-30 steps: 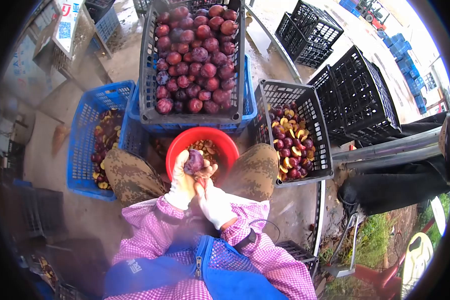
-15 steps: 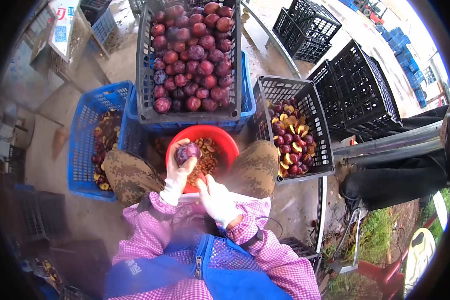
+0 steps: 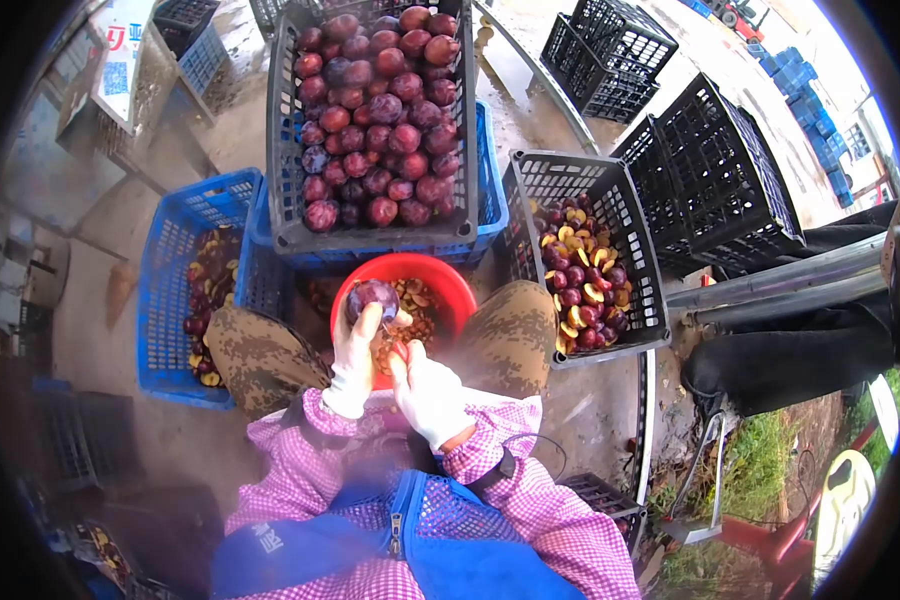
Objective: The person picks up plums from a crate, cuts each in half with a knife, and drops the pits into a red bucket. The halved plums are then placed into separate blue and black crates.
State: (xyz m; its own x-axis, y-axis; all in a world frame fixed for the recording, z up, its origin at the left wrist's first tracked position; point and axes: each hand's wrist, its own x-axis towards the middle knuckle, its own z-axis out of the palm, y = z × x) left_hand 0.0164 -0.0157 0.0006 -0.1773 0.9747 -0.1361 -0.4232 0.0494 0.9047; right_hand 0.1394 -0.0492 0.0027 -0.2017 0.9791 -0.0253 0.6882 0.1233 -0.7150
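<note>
My left hand, in a white glove with bare fingertips, is closed round a dark purple plum held above the red bucket. Just to its right and lower, my right hand, gloved the same way, is pinched closed. A bit of red shows at its fingertips, but I cannot make out what kind of thing it is. Small brown pits and scraps lie inside the bucket, which stands between my knees.
Ahead, a black crate full of whole plums rests on a blue crate. Cut plums fill part of a blue crate at left and a black crate at right. Stacked black crates and metal pipes stand farther right.
My left hand has turned and lowered slightly, and the plum sits a little lower and to the left. My right hand has shifted slightly left and up, nearer the plum. The view has tilted slightly.
</note>
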